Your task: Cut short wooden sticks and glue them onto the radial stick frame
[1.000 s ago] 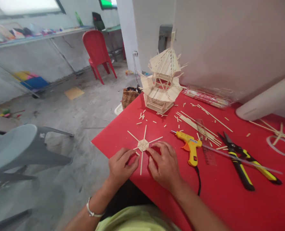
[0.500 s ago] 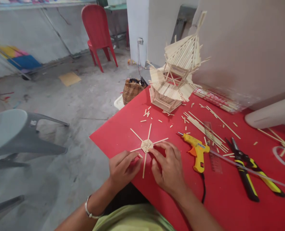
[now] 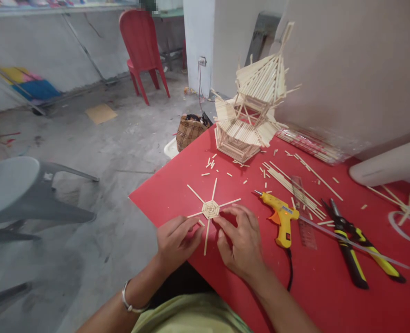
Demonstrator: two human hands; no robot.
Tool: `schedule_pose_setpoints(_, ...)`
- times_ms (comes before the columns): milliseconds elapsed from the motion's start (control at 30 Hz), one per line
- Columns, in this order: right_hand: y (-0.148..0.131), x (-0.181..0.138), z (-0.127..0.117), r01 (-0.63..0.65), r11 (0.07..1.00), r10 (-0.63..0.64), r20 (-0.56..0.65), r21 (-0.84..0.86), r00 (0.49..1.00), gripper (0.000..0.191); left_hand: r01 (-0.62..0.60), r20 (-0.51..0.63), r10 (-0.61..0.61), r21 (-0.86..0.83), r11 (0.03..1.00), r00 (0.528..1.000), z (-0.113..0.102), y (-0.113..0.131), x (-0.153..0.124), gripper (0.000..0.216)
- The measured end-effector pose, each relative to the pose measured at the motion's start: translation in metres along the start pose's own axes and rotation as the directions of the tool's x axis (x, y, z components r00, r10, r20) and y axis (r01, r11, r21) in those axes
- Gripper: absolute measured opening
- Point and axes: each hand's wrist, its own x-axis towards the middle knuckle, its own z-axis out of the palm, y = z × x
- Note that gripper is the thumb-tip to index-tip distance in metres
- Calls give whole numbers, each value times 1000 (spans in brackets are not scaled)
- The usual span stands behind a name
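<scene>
A flat hexagonal hub of thin wooden sticks with spokes (image 3: pixel 211 209) lies on the red table (image 3: pixel 329 286) near its left corner. My left hand (image 3: pixel 177 243) rests at the hub's lower left, fingers curled and pinched at a short stick piece beside the spoke. My right hand (image 3: pixel 241 240) sits at the lower right, its fingertips touching the hub's edge and the near spoke. A yellow glue gun (image 3: pixel 281 219) lies just right of my right hand. A stick-built pagoda model (image 3: pixel 253 115) stands at the table's far edge.
Loose sticks (image 3: pixel 295 185) and a ruler (image 3: pixel 303 217) lie past the glue gun; yellow-handled cutters (image 3: pixel 355 247) lie to the right. A packet of sticks (image 3: pixel 312 143) sits by the wall. A grey chair (image 3: pixel 24 194), a checked bag (image 3: pixel 189 132) and a red chair (image 3: pixel 142 46) stand on the floor.
The view tilted and shifted between the first earlier frame and now. My hands stay at the stick hub with only slight finger movement.
</scene>
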Motion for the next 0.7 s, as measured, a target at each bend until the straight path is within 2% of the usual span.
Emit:
schedule_pose_setpoints(267,-4,4,1,28,998,-22,112,-56,993,49,-3,5,3,-28,1000,1000,1,0,-1,22)
schedule_pose_setpoints(700,-3,3,-1,47,999,-44,169,-13,985,47,-29,-9,29,-67,997,1000,-1,1,2,25)
